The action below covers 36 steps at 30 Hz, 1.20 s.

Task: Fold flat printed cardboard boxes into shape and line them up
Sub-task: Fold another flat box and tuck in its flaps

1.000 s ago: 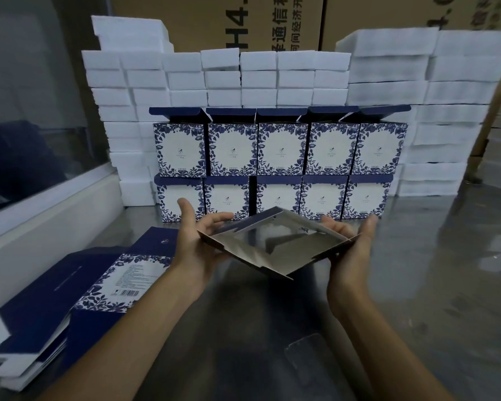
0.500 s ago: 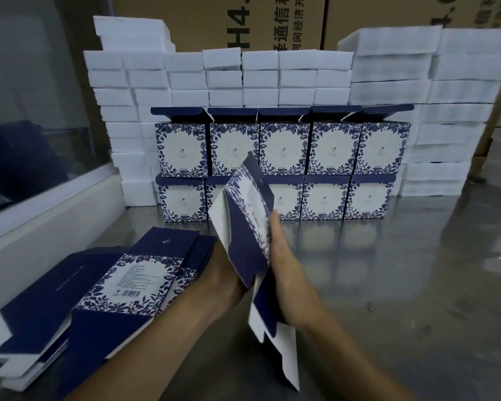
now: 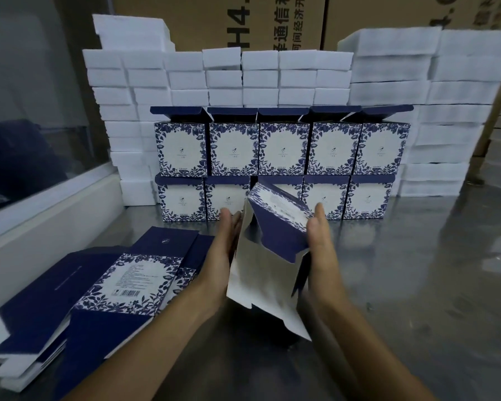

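Observation:
Between my hands a blue-and-white floral printed box (image 3: pixel 275 227) stands partly opened into shape, tilted, its silver inner flaps hanging toward me. My left hand (image 3: pixel 224 250) presses flat against its left side with straight fingers. My right hand (image 3: pixel 320 244) presses its right side, fingers straight and pointing up. Behind them, folded boxes (image 3: pixel 281 149) are lined up in two stacked rows on the steel table (image 3: pixel 417 285). A pile of flat printed boxes (image 3: pixel 107 285) lies at my left.
White foam blocks (image 3: pixel 272 73) are stacked in walls behind and to both sides of the folded rows. Brown shipping cartons (image 3: pixel 272 21) stand at the back. A white ledge with a glass pane (image 3: pixel 41 215) runs along the left.
The box went from a flat sheet held level, to a flattened sleeve squeezed upright, to a sleeve now spread open. Both hands have moved apart to its two sides.

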Each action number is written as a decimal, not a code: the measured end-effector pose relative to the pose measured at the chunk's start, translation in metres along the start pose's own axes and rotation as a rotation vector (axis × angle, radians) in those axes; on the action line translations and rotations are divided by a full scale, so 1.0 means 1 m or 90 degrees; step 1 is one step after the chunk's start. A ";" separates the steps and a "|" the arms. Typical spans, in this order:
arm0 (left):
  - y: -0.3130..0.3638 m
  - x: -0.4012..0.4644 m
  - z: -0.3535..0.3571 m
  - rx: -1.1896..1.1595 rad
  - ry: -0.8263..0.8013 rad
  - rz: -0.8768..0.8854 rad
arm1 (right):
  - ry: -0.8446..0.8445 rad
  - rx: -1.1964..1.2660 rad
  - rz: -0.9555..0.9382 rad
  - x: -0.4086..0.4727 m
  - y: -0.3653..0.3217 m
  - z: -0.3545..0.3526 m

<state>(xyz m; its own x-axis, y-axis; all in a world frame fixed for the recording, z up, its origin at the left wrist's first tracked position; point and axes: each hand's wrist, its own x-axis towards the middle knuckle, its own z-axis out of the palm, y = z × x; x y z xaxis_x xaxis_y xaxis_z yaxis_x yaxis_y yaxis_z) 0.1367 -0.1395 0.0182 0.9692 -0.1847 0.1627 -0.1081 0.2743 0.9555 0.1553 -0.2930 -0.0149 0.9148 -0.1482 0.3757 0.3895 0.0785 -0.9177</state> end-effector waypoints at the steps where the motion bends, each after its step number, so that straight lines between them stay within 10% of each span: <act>1: -0.003 -0.001 0.000 0.018 -0.029 -0.007 | 0.004 0.016 0.010 0.001 0.003 -0.003; 6: -0.018 -0.012 0.001 0.278 -0.087 0.143 | -0.011 -0.003 0.045 0.004 0.014 -0.011; 21: -0.043 0.003 -0.018 0.339 0.058 0.166 | -0.274 -0.096 0.096 -0.002 -0.012 -0.040; 28: -0.045 0.005 -0.022 0.273 0.259 0.225 | -0.010 0.109 0.222 0.006 0.005 -0.049; 36: -0.049 0.003 -0.019 0.436 0.200 0.312 | 0.279 0.157 0.101 0.014 0.005 -0.047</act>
<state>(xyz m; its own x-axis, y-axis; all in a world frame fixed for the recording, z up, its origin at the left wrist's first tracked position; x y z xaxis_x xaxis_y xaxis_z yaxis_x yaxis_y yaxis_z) 0.1492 -0.1352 -0.0331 0.7844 0.0998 0.6122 -0.5359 -0.3878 0.7499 0.1650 -0.3411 -0.0209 0.8546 -0.5103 0.0965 0.3120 0.3558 -0.8809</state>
